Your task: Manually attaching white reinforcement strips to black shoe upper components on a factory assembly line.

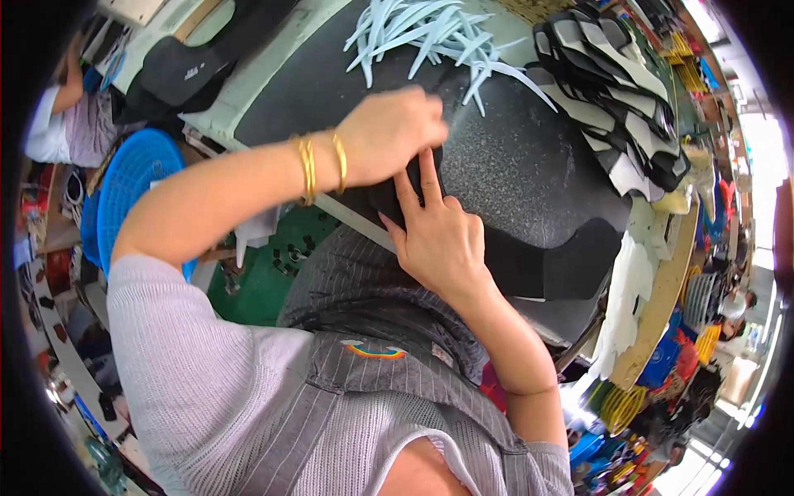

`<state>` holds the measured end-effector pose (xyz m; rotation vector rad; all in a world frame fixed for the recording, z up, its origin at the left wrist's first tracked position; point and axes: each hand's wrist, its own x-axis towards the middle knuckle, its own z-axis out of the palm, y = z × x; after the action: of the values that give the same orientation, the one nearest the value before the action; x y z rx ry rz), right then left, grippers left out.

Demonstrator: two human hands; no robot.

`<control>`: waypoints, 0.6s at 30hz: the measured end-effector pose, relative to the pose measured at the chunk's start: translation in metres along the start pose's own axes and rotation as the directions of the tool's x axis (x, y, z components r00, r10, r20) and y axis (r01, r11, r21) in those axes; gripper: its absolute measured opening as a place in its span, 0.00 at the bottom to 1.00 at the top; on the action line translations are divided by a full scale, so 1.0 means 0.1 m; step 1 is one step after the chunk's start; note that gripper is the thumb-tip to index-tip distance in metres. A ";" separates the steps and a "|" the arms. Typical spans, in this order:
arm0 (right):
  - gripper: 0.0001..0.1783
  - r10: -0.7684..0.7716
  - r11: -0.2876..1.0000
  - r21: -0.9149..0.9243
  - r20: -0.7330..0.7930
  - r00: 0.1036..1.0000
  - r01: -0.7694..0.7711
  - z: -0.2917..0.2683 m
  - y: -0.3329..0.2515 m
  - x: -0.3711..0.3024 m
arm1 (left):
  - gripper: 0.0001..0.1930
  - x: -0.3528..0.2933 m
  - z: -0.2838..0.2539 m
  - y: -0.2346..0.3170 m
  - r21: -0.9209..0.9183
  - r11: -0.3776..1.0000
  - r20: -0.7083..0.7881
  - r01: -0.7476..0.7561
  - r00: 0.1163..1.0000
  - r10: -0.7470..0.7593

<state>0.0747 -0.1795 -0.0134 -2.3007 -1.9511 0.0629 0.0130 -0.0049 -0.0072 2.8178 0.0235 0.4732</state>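
Note:
A black shaped fabric piece (571, 256) lies along the near edge of the dark speckled work surface (521, 165), running right from beneath my hands. My right hand (442, 244) rests on its left part, the index and middle fingers stretched out and spread apart. Just beyond those fingertips, my left hand (393, 132) is closed, with its fingers curled down close to the black material. Whatever it grips is hidden behind the fingers. Gold bangles (310, 169) circle my left wrist.
A heap of pale blue strips (430, 37) lies at the far side. Stacked black and grey cut pieces (612, 99) stand at the far right. More black pieces (182, 78) lie far left, near a blue basket (136, 186). Another person (66, 116) sits at the left edge.

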 end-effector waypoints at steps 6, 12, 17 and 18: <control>0.32 -0.077 0.990 0.100 -0.217 0.973 0.100 0.07 0.05 -0.05 | 0.14 -0.20 -0.08 0.11 -0.173 0.982 0.115 0.070 0.992 -0.051; 0.24 -0.202 0.979 -0.044 -0.302 0.932 0.198 0.20 -0.13 -0.32 | 0.24 -0.38 -0.18 0.25 -0.047 0.998 0.217 -0.048 0.974 0.057; 0.23 -0.228 0.966 0.057 -0.282 0.932 0.254 -0.03 0.29 -0.76 | 0.37 -0.54 -0.18 0.23 -0.101 0.981 0.367 -0.166 0.910 0.192; 0.22 -0.217 0.972 0.028 -0.262 0.940 0.232 -0.07 0.41 -0.85 | 0.38 -0.56 -0.15 0.31 -0.014 0.993 0.370 -0.114 0.922 0.111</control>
<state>0.1012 -0.2702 -0.0159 -1.9227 -2.0286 -0.1885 -0.0458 -0.0341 -0.0026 2.8779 -0.2152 -0.0443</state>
